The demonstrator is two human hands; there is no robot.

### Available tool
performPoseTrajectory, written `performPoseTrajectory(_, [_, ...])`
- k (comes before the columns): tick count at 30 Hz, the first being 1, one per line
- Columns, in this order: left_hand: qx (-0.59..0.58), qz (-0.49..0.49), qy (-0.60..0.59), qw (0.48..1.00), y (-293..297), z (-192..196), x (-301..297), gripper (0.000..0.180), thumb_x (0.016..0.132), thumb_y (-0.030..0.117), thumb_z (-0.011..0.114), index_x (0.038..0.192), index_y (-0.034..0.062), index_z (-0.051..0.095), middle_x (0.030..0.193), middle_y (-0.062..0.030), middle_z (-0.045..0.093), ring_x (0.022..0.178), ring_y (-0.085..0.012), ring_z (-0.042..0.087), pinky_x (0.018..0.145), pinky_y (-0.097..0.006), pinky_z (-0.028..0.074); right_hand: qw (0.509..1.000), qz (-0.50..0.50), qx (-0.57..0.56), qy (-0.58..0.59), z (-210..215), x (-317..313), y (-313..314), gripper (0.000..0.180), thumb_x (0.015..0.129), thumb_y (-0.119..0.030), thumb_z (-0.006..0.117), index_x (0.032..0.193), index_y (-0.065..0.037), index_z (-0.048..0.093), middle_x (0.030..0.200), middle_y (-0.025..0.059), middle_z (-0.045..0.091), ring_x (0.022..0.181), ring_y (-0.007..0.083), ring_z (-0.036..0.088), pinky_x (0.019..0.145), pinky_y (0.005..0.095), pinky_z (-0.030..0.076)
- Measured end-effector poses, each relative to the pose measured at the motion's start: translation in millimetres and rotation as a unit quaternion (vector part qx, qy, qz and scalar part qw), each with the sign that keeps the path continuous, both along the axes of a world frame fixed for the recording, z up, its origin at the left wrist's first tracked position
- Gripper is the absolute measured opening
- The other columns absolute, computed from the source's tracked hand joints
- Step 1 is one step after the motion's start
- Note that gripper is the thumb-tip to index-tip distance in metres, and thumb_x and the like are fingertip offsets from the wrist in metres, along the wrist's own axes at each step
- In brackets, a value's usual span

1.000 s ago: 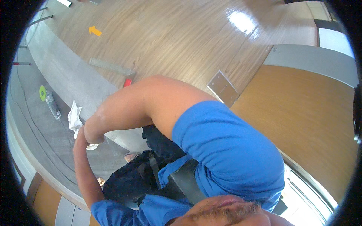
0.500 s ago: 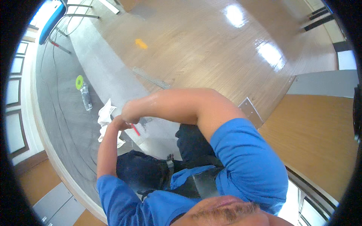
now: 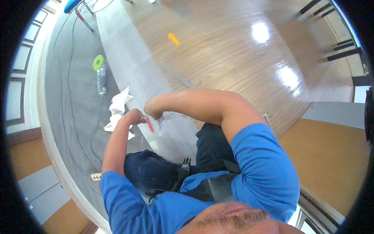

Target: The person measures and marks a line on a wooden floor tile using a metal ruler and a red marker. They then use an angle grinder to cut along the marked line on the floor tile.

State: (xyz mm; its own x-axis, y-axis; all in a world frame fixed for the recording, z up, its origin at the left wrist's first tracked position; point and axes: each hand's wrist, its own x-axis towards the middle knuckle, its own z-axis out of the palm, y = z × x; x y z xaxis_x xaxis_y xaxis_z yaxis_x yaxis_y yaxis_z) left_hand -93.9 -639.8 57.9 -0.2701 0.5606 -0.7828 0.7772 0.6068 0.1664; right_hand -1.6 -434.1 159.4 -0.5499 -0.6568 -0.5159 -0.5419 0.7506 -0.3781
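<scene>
My left hand (image 3: 134, 116) is closed at the upper end of a thin red stick-like tool (image 3: 150, 125), its fingertips pressed together there. Just right of it, my right hand (image 3: 154, 109) bends down at the wrist with its fingers curled. Whatever it grips is hidden behind the hand. Dark smudges (image 3: 165, 116) mark the pale grey floor strip (image 3: 136, 66) beside the right hand. A crumpled white cloth or paper (image 3: 118, 107) lies next to my left hand, partly covered by it.
Beyond the cloth lies a clear-wrapped tube (image 3: 101, 80) with a bright green disc (image 3: 98, 62) at its end. Cables (image 3: 69, 78) run over the dark floor to a power strip (image 3: 96, 176). A chair leg (image 3: 85, 22) stands far left; a flat metal strip (image 3: 177, 75) lies on the wood floor.
The view has shifted, so the floor things sit elsewhere in the picture. Both hands stay close together beside the cloth, with a slightly wider gap between them. The power strip has come into view.
</scene>
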Motion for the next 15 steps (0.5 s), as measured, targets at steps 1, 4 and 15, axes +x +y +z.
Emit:
performPoseTrajectory(1, [-0.003,0.029,-0.012,0.999,7.5,2.1,4.9,0.050,0.086,0.055,0.074,0.109,0.0103,0.080,0.108,-0.0187,0.076,0.100,-0.0360,0.072,0.092,-0.045,0.055,1.000,-0.017,-0.001,-0.003,-4.5,3.5,4.8,0.028,0.084,-0.021,0.076,0.105,-0.003,0.080,0.106,0.0190,0.077,0.099,0.0358,0.073,0.086,0.0475,0.057])
performPoseTrajectory(4, [-0.007,0.023,0.015,1.000,-39.6,-6.7,-18.3,0.056,0.087,0.056,0.074,0.116,0.0079,0.078,0.113,-0.0171,0.076,0.106,-0.0366,0.071,0.096,-0.043,0.055,0.999,0.008,-0.017,0.030,14.5,-10.0,-13.3,0.028,0.084,-0.021,0.076,0.105,-0.003,0.080,0.106,0.0192,0.077,0.099,0.0356,0.074,0.087,0.0479,0.057])
performPoseTrajectory(15, [-0.026,0.031,-0.021,0.999,30.2,-1.5,3.7,0.065,0.088,0.057,0.074,0.130,0.0077,0.072,0.125,-0.0202,0.072,0.119,-0.0369,0.067,0.105,-0.044,0.051,1.000,-0.005,-0.028,0.003,-3.7,-2.1,20.9,0.034,0.086,-0.021,0.073,0.116,-0.005,0.077,0.112,0.0176,0.077,0.104,0.0343,0.073,0.089,0.0475,0.056])
